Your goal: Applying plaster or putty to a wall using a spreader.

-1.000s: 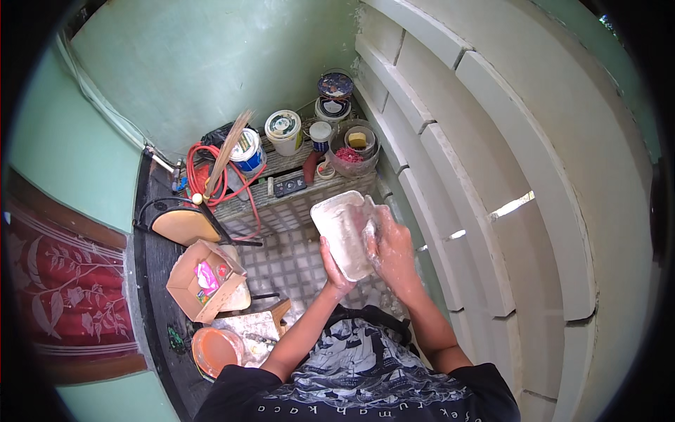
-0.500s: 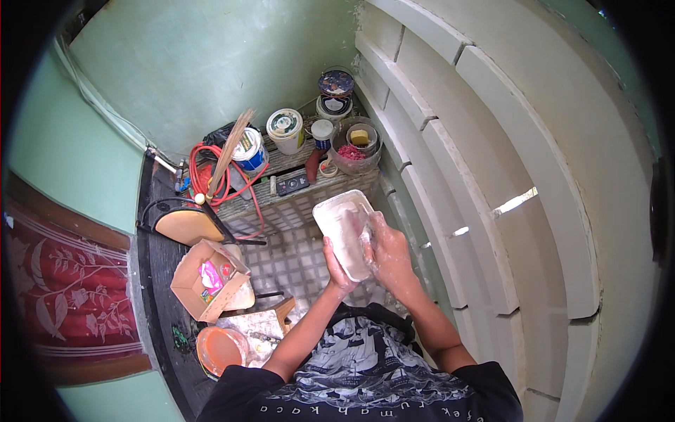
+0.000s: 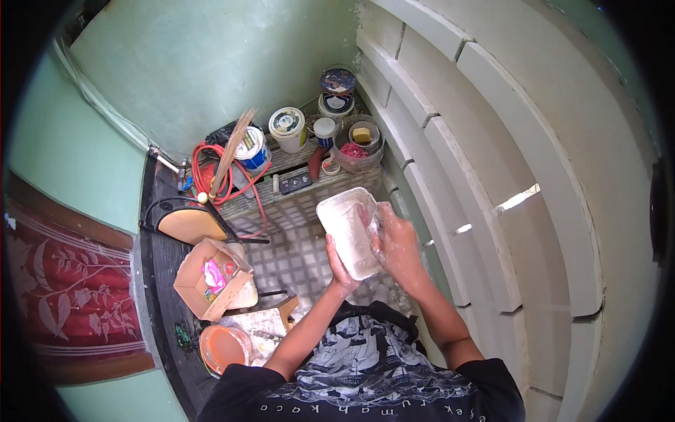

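Right hand slightly farther out along the tray

Compared with half a second ago, my right hand sits a touch farther from my body, fingers bunched at the tray's right side; whether they pinch a tool, I cannot tell. My left hand is clamped on its near left edge, thumb along the rim. I judge the tray light and a bit bendy, its white paste slippery, so rim plus underside seems the surest hold. Well left of that hand sits a cardboard box.

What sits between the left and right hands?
In the head view, a white tray lies between them: left hand at its left edge, right hand at its right.
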`<action>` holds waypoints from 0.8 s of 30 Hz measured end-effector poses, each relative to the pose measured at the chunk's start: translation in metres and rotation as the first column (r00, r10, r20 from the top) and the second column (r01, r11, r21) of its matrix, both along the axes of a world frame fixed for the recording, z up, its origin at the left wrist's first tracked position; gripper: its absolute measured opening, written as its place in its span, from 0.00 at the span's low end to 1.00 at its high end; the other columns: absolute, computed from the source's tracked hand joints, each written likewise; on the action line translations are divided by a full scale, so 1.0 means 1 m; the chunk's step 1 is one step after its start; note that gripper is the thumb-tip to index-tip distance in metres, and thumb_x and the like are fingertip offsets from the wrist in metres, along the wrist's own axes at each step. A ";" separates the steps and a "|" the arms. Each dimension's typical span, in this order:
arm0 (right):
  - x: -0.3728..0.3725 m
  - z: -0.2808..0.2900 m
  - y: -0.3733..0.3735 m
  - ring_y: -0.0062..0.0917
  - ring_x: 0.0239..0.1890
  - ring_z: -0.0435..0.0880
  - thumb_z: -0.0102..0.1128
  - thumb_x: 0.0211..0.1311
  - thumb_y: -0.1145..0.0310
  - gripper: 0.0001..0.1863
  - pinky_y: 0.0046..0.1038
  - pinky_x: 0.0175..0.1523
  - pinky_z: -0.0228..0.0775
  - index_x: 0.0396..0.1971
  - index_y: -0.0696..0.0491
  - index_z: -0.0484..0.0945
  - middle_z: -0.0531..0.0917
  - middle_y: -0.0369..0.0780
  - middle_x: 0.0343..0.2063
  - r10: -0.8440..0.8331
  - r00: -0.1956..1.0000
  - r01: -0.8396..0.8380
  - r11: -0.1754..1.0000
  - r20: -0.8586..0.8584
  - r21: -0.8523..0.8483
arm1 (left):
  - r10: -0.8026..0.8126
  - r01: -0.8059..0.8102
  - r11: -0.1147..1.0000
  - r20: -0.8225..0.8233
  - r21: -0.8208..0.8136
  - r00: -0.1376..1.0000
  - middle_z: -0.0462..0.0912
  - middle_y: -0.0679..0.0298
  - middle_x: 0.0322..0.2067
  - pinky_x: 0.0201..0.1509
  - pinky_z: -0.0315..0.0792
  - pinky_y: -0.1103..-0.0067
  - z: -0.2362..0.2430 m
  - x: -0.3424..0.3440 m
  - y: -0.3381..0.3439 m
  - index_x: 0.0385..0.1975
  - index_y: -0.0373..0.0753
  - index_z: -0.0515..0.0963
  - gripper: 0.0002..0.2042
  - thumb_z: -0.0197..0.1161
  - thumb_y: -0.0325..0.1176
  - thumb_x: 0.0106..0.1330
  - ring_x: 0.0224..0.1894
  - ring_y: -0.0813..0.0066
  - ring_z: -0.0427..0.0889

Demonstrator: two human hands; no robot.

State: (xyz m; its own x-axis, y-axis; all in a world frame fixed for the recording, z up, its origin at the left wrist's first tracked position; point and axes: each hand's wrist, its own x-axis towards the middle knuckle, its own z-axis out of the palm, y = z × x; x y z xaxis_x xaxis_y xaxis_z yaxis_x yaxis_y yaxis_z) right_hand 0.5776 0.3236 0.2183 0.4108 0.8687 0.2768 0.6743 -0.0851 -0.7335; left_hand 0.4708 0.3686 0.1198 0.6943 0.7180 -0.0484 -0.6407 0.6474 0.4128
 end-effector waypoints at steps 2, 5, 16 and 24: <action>-0.005 0.001 -0.002 0.52 0.25 0.76 0.54 0.47 0.77 0.21 0.40 0.30 0.68 0.46 0.61 0.69 0.74 0.55 0.21 0.016 0.998 -0.013 0.998 -0.056 0.064 | 0.041 -0.042 0.999 -0.062 -0.013 0.997 0.63 0.60 0.63 0.66 0.59 0.66 0.010 0.002 0.000 0.67 0.43 0.53 0.38 0.37 0.65 0.64 0.62 0.61 0.65; -0.016 -0.009 -0.003 0.52 0.27 0.77 0.55 0.48 0.75 0.22 0.43 0.32 0.69 0.47 0.58 0.69 0.75 0.55 0.22 0.057 0.996 -0.051 0.993 -0.063 0.102 | 0.164 -0.167 0.986 -0.162 -0.003 0.973 0.62 0.61 0.63 0.66 0.59 0.65 0.015 0.005 -0.002 0.67 0.44 0.52 0.38 0.37 0.64 0.64 0.62 0.61 0.65; 0.002 -0.009 0.001 0.52 0.23 0.76 0.55 0.47 0.74 0.22 0.42 0.29 0.68 0.46 0.59 0.70 0.75 0.53 0.21 -0.065 0.997 0.063 0.996 0.029 0.066 | 0.046 -0.046 0.999 -0.014 -0.007 0.999 0.66 0.60 0.61 0.64 0.61 0.69 0.008 0.003 -0.001 0.66 0.42 0.55 0.37 0.35 0.64 0.65 0.58 0.63 0.69; -0.015 -0.010 -0.004 0.51 0.25 0.77 0.54 0.47 0.75 0.19 0.42 0.30 0.69 0.44 0.58 0.70 0.75 0.53 0.22 -0.013 1.000 0.013 1.000 -0.023 0.028 | -0.134 0.137 0.990 0.524 0.034 0.841 0.69 0.63 0.58 0.59 0.68 0.71 -0.024 -0.001 0.012 0.65 0.44 0.57 0.36 0.37 0.64 0.65 0.53 0.65 0.73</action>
State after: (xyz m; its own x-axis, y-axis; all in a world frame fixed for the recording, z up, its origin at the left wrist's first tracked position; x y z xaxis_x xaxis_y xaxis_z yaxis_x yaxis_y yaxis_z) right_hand 0.5628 0.3196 0.2082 0.4284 0.8554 0.2911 0.6563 -0.0731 -0.7510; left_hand 0.4694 0.3801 0.0958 0.7077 0.6154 0.3470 -0.6662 0.7448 0.0380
